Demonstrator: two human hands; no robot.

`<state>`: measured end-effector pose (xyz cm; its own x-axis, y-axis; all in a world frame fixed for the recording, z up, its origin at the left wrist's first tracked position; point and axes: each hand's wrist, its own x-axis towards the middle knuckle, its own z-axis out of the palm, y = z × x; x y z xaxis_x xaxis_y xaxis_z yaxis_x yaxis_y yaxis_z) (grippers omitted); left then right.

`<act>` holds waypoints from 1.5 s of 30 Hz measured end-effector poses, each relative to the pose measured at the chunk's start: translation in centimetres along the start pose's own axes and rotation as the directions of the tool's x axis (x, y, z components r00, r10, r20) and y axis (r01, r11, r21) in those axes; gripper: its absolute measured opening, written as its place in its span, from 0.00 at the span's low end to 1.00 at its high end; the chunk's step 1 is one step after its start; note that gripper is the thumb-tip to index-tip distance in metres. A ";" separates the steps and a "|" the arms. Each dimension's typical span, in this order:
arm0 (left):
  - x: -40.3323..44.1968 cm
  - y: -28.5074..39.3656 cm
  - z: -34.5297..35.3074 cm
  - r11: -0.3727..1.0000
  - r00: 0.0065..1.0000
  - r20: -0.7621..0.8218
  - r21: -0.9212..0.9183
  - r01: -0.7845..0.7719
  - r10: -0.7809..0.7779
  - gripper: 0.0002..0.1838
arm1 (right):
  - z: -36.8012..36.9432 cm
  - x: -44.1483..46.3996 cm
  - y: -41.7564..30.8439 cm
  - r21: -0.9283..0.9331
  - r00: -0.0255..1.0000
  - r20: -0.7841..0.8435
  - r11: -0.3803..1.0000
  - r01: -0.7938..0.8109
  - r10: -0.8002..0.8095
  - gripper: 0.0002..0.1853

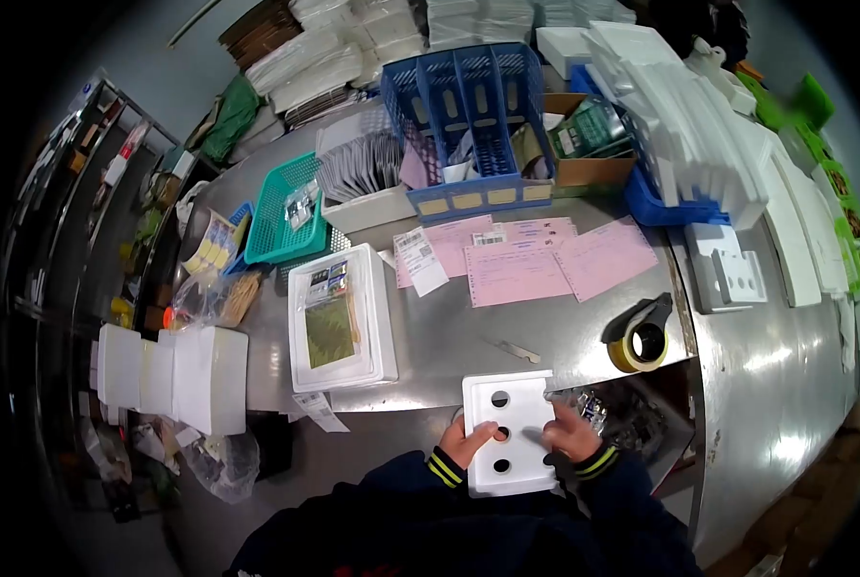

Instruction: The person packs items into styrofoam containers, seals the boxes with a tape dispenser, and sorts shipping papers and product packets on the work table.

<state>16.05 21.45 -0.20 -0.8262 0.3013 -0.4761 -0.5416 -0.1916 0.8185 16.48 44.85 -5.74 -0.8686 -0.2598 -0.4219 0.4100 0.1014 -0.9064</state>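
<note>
A white foam panel (512, 399) with three round holes is held upright near the table's front edge. My left hand (467, 442) grips its left side, with the thumb on the front face by the middle hole. At the panel's right edge is my right hand (572, 433), its fingers bent; whether it pinches anything there is too small to tell. Behind the panel, a small metal cutter (518, 352) lies on the steel table (430, 337). A white foam box (389, 327) with a packet inside stands to the left. An open drawer of small packets (675, 433) is beside my right hand.
Pink forms (512, 274) lie behind the cutter, with a tape dispenser (640, 338) to the right. Farther back stand a blue divided rack (478, 197), a teal basket (265, 226) and stacked foam lids (680, 125). At the upper right, part of another person (728, 29) shows.
</note>
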 end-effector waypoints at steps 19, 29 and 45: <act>5.4 7.7 -40.0 0.664 0.636 -0.605 0.724 0.187 0.480 0.33 | 22.1 20.2 -9.5 0.624 0.950 0.150 0.719 -0.306 0.273 0.18; 4.4 9.4 -35.6 0.845 0.556 -0.711 0.535 0.030 0.430 0.30 | 23.2 19.1 -8.9 0.562 0.963 0.136 0.782 -0.268 0.232 0.17; 2.7 7.1 -35.2 0.561 0.405 -0.536 0.825 0.065 0.741 0.23 | 23.1 16.4 -8.8 0.545 0.966 -0.082 0.823 -0.163 0.245 0.13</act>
<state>4.55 -12.00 -7.01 -0.8192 -0.5202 0.2415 -0.2291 0.6828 0.6938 5.06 17.49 -4.27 -0.7613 -0.1474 -0.6314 0.6302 -0.3973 -0.6671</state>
